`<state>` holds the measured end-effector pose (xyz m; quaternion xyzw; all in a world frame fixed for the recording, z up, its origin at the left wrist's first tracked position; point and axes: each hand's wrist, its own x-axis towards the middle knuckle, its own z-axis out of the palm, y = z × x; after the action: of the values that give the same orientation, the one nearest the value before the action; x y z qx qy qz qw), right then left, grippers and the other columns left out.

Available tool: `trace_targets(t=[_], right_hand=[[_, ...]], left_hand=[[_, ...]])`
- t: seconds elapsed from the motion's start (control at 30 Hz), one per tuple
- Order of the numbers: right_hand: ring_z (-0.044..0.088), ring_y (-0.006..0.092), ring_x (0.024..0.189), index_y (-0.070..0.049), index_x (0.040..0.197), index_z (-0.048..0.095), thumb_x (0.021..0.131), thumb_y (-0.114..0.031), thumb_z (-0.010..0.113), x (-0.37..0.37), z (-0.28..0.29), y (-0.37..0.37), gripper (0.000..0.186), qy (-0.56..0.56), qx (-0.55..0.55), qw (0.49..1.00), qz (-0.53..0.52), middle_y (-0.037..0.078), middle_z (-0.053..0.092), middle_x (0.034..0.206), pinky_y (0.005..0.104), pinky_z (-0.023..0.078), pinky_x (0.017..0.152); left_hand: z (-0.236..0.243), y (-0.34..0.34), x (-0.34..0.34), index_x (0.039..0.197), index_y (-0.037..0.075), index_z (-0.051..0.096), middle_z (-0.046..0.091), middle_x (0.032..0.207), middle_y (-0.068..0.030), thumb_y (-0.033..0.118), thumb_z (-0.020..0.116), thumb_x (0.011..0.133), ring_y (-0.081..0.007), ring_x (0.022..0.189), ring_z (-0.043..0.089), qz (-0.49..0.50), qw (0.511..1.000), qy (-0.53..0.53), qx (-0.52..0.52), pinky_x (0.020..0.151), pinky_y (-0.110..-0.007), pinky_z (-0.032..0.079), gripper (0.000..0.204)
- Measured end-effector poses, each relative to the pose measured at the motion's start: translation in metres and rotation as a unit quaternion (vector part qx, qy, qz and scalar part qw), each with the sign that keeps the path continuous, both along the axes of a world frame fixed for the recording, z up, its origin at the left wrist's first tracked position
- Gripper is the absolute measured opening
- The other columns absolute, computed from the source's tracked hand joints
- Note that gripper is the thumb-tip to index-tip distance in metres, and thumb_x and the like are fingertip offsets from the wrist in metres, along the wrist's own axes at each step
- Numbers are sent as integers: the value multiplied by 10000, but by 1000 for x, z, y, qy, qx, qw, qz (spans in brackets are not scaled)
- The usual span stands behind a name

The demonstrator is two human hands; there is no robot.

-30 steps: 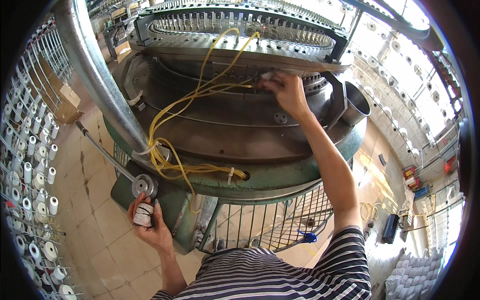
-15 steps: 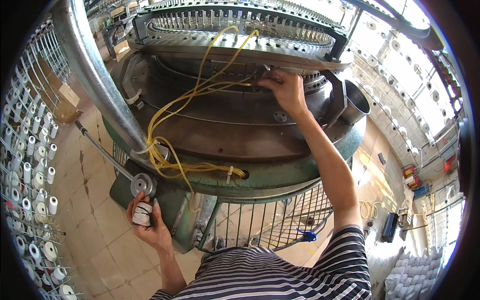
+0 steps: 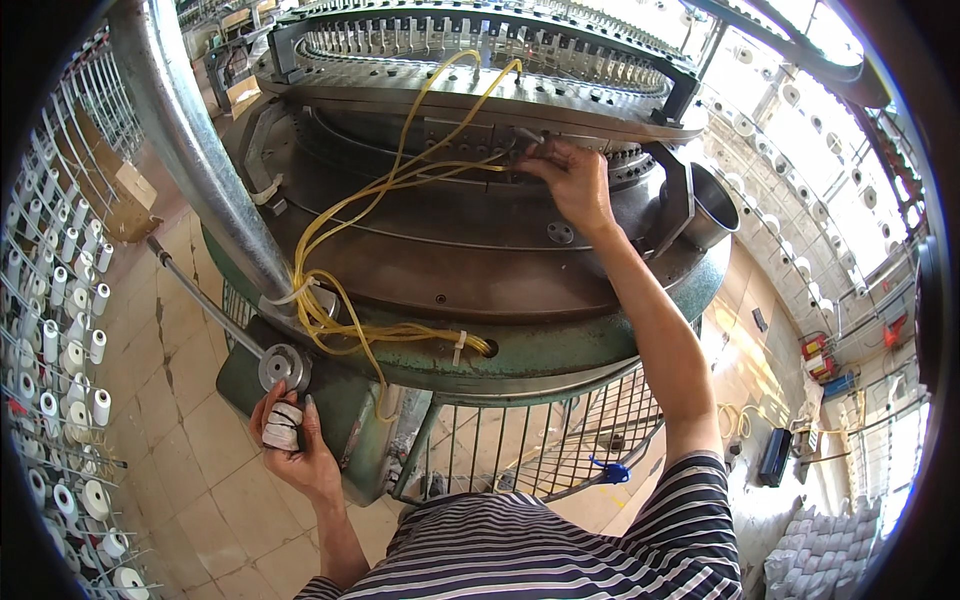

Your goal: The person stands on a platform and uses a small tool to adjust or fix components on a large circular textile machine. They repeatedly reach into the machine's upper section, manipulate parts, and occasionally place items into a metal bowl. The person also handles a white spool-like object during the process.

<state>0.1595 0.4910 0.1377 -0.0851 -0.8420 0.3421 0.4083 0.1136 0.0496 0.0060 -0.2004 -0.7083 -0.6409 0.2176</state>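
My right hand [image 3: 572, 182] reaches to the circular knitting machine [image 3: 400, 250], just under its upper metal ring [image 3: 400, 103]. Its thumb and fingers pinch together at a small metal part by the row of blocks; the fingers partly hide what they grip. Thin yellow tubes [image 3: 345, 215] run across the machine to a spot beside these fingertips. Lower left, my left hand [image 3: 300, 450] curls around a white wrapped piece [image 3: 282, 426] with dark bands. Its fingertips are at the round metal hub [image 3: 286, 368] of a long lever [image 3: 205, 300].
A thick steel post [image 3: 190, 140] rises left of the tubes. A metal cup [image 3: 712, 203] is fixed at the machine's right. Below the green rim stands a barred guard [image 3: 540, 440] with a blue clip [image 3: 610, 470]. Racks of white yarn cones [image 3: 75, 355] line the left.
The fingers of my right hand have shifted slightly at the metal part, and a lighter grey block shows to their left. My left hand keeps its place by the hub.
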Motion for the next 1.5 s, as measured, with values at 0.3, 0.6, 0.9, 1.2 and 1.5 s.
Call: trace_targets(t=[0.3, 0.6, 0.9, 1.2, 1.5], right_hand=[[746, 215, 846, -49, 1063, 774, 873, -112, 754, 16, 2, -8, 200, -18, 115, 987, -107, 155, 769, 935, 330, 556, 776], [723, 367, 830, -69, 1010, 791, 868, -185, 759, 8, 0, 2, 186, -89, 190, 967, -147, 193, 732, 882, 403, 564, 758], [706, 401, 798, -88, 867, 787, 830, -155, 730, 0, 20, -4, 96, -201, 311, 910, -187, 190, 721, 816, 482, 562, 727], [720, 401, 772, -45, 816, 769, 775, -172, 738, -4, 27, -39, 137, -266, 304, 878, -256, 248, 709, 790, 480, 573, 691], [721, 424, 806, -40, 873, 780, 816, -229, 721, -2, 37, -37, 206, -236, 247, 884, -318, 242, 723, 819, 491, 578, 754]], left_hand=[[-2, 0, 0, 1249, -20, 659, 539, 1296, -91, -59, 709, 898, -162, 1058, 631, -5, 1000, -15, 22, 921, -296, 518, 358], [0, 0, 1, 1255, -34, 644, 551, 1311, -87, -57, 700, 909, -154, 1080, 623, -10, 999, -23, 20, 945, -287, 513, 351], [-1, 0, 0, 1257, -34, 649, 533, 1319, -105, -60, 703, 903, -164, 1101, 619, -16, 999, -20, 32, 939, -290, 517, 359], [-3, -1, -2, 1267, -22, 653, 519, 1311, -94, -60, 713, 895, -155, 1058, 621, -21, 998, -10, 53, 932, -292, 513, 379], [-3, -4, -3, 1283, -14, 647, 517, 1327, -107, -50, 731, 882, -157, 1070, 631, -30, 998, -16, 57, 958, -286, 527, 412]])
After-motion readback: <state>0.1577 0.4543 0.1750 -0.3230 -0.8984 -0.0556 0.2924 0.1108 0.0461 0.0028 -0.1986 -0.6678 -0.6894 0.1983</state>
